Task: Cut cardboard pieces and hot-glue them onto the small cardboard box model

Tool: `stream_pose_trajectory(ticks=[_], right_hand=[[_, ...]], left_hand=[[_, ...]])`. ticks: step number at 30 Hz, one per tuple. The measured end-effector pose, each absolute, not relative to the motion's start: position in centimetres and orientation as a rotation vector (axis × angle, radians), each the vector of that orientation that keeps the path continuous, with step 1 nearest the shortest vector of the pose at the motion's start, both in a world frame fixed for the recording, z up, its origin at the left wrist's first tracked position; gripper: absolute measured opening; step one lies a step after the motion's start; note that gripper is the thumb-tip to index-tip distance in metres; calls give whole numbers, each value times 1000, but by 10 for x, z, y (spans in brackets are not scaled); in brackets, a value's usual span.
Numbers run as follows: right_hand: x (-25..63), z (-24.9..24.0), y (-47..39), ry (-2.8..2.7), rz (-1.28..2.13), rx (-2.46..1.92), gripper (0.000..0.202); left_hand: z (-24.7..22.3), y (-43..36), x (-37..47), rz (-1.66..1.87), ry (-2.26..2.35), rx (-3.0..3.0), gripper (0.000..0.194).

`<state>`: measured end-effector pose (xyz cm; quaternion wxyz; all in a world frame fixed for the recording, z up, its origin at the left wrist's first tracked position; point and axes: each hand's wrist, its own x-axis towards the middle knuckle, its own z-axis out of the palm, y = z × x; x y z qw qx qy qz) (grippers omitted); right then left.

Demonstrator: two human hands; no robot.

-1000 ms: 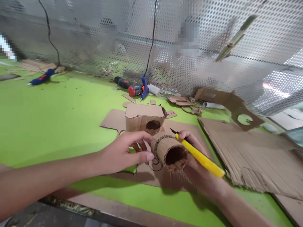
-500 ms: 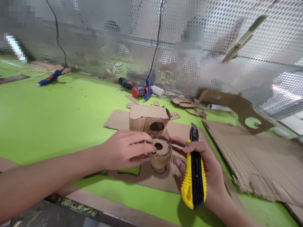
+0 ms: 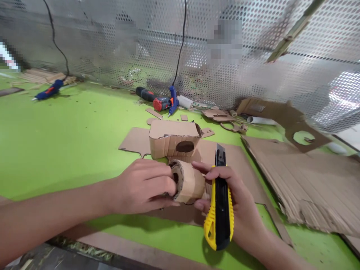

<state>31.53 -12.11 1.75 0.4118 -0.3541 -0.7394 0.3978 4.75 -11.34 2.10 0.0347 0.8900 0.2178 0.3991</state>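
Note:
A short cardboard cylinder (image 3: 192, 182) lies tipped on its side, its ringed end with a hole facing left. My left hand (image 3: 144, 187) grips that end, its fingers curled over the rim and partly into it. In my right hand (image 3: 239, 198) is a yellow and black utility knife (image 3: 221, 204), blade out and pointing away from me; fingertips of this hand also touch the cylinder's right side. Just behind stands a cardboard box (image 3: 174, 140) with rounded corners and a dark round hole in its front. Beneath them lies a flat cardboard sheet (image 3: 230, 157) with cut-outs.
Large cardboard sheets (image 3: 303, 183) lie at the right, beside a cut cardboard piece with a round hole (image 3: 292, 127). At the back are a power drill (image 3: 153, 98), a blue glue gun (image 3: 173, 100) and scraps. Another glue gun (image 3: 50, 91) lies far left. A perforated metal panel (image 3: 157, 41) rises behind.
The cylinder has turned from upright onto its side, its ringed end swinging from facing up to facing left. My right hand and the knife have moved slightly left.

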Motion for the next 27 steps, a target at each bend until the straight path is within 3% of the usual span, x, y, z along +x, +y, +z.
stream_pose_trajectory(ticks=[4,17,23,27], right_hand=[[316,20,-122,-1889,995,-878,45],[315,23,-122,-1873,849,-905,40],[318,26,-121,-1800,1096,-934,43],[325,19,-115,-1780,1114,-932,42]], left_hand=[[20,-116,52,1200,710,2491,34],[23,-120,49,1233,754,2204,26],[23,-115,48,1311,741,2325,70],[21,-113,48,1218,644,2255,85]])
